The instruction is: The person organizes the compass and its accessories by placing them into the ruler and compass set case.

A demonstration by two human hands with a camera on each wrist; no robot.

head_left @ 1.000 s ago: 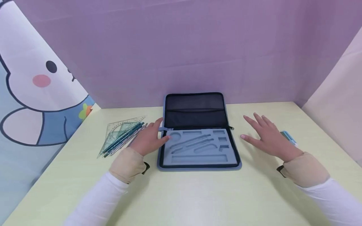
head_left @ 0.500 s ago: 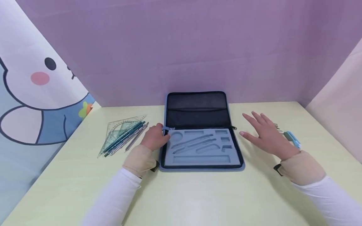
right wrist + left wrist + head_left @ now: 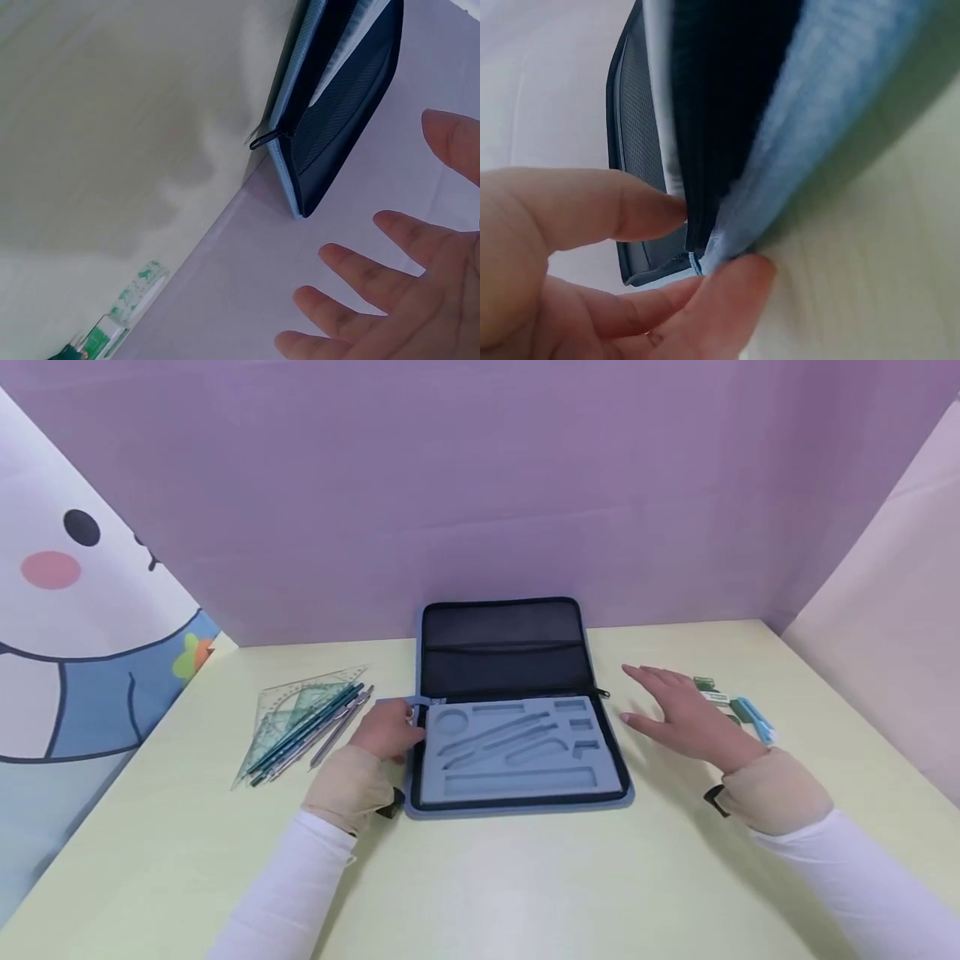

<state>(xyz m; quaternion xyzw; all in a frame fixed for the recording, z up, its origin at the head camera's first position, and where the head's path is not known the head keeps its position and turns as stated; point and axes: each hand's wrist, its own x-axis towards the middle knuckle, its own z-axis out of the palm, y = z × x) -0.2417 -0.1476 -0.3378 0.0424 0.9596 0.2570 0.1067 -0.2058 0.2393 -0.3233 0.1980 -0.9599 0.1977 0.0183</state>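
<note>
Case (image 3: 513, 697) lies mid-frame, long side running left-right; left hand (image 3: 385, 731) nearer, pinching its left edge; right hand (image 3: 677, 717) apart, off its right side, outstretched, holding nothing.

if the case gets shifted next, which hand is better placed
Probably the left hand: it pinches the case at one edge, while the right hand is open, apart from the case and holding nothing.

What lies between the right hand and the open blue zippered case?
Bare pale tabletop, except a small black zipper pull jutting from the case toward the right hand, seen in the head view.
</note>
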